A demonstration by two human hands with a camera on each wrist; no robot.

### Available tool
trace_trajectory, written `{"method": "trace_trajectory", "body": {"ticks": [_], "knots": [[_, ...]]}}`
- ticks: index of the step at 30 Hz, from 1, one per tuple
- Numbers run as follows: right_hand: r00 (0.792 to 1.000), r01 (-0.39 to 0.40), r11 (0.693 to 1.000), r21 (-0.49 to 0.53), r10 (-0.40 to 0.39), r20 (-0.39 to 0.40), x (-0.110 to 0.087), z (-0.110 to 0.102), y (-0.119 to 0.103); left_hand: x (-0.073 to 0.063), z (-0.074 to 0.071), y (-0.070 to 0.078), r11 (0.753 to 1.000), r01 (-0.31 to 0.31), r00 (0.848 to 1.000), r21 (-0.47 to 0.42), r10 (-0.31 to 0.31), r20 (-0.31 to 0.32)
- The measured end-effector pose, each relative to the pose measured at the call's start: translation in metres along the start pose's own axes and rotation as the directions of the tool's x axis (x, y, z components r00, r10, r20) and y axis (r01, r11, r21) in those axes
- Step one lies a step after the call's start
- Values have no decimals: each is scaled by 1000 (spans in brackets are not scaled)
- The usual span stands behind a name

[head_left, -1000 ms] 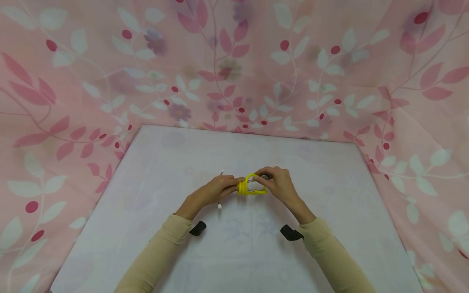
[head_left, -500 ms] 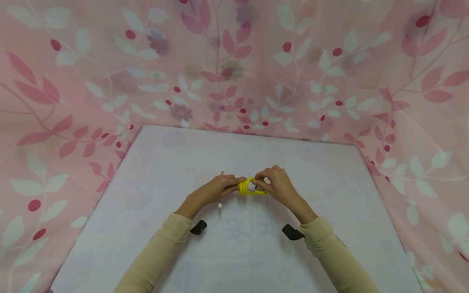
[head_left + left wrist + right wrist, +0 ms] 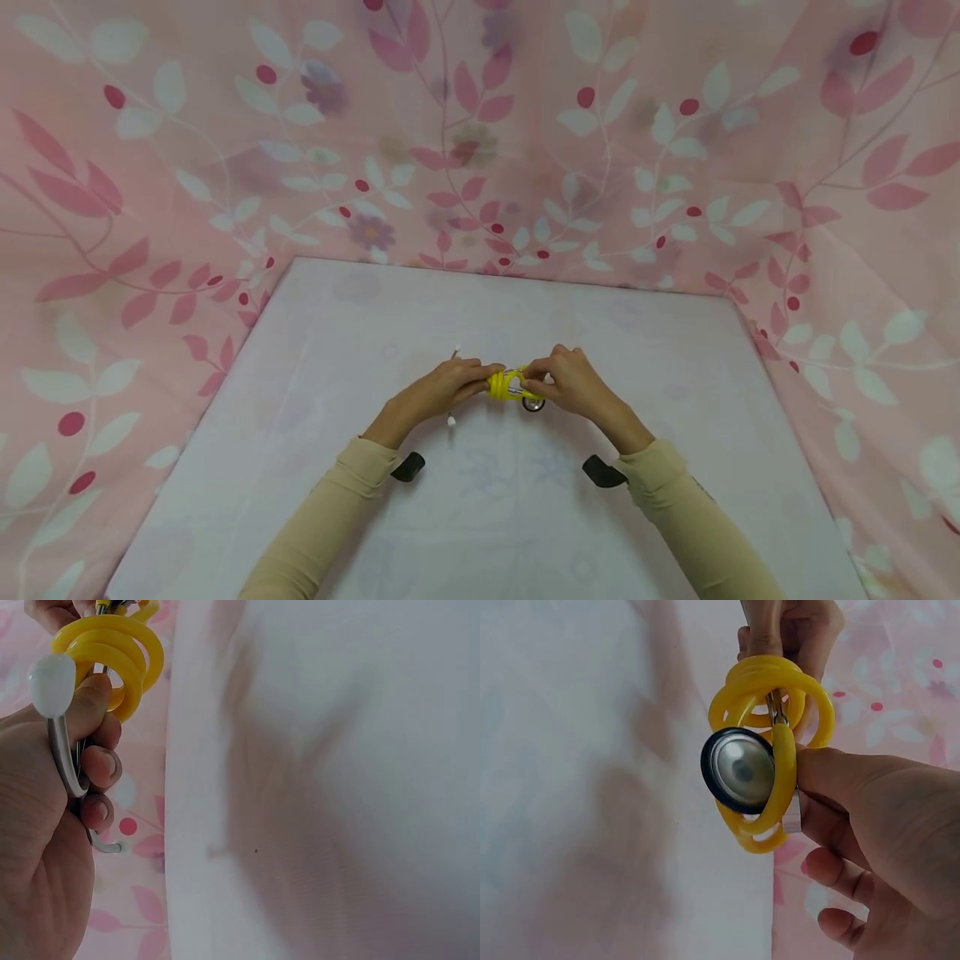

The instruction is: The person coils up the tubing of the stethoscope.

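Note:
Both hands hold a stethoscope above the table, its yellow tubing (image 3: pixel 497 385) wound in coils around its metal ear tubes. My left hand (image 3: pixel 442 390) grips the metal tubes, fingers curled around them, as the left wrist view shows. A white ear tip (image 3: pixel 51 686) sticks up past that hand; the other ear tip (image 3: pixel 120 847) pokes out below the fingers. My right hand (image 3: pixel 573 382) pinches the tubing loop at the other end between thumb and fingers. Beside that loop, the round chest piece (image 3: pixel 739 769), silver with a black rim, hangs on the near side.
A white cloth-covered table (image 3: pixel 517 517) lies beneath the hands. Pink floral curtains (image 3: pixel 480 150) enclose it at the back and both sides. Black wrist-camera mounts (image 3: pixel 602 472) sit under both cuffs.
The chest piece has swung from the far side, near the right fingers, through the loop to the near side. My right hand has regripped the loop slightly; the left has stayed put.

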State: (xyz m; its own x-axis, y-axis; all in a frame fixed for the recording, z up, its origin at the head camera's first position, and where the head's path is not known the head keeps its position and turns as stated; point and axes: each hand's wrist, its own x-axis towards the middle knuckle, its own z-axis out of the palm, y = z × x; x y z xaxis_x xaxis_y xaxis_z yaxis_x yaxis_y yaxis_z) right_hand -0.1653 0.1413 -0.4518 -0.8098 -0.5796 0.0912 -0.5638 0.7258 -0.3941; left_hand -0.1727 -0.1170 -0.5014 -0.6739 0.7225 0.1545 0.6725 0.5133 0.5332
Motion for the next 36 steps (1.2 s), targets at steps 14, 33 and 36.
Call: {"method": "trace_trajectory", "body": {"ticks": [14,33,36], "knots": [[997,76,996,54,-75,-14,-6,3,8,2,0,-3,1000,13,999,19,-13,-37],[974,-33,987,157,67,-217,-14,30,18,2,-1,-14,1000,-6,995,13,7,-99],[973,-39,988,148,71,-220,-15,32,22,1,0,-16,1000,7,997,2,-7,-79]]}}
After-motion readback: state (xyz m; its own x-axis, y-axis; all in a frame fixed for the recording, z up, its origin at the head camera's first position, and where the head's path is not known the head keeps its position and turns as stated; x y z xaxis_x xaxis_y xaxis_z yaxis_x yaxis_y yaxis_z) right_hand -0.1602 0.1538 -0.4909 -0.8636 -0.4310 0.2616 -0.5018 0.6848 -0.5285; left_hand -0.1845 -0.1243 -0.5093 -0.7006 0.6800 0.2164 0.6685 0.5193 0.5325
